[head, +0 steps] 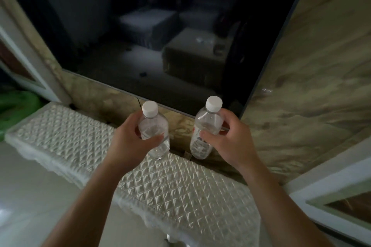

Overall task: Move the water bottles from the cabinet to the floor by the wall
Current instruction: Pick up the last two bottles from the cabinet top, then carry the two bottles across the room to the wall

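Note:
Two clear plastic water bottles with white caps stand upright above the cabinet's quilted white top [76,138]. My left hand [130,140] is wrapped around the left bottle [153,126], whose base is at the cloth near the back edge. My right hand [228,140] grips the right bottle [206,124], which has red print on its label and hangs at the gap between cabinet and wall. Whether either base rests on the cabinet I cannot tell.
A large dark TV screen [160,36] hangs on the marbled wall [311,86] just behind the bottles. Pale glossy floor [30,186] lies to the lower left. A green object [16,106] sits at the far left; white framed panels stand at both sides.

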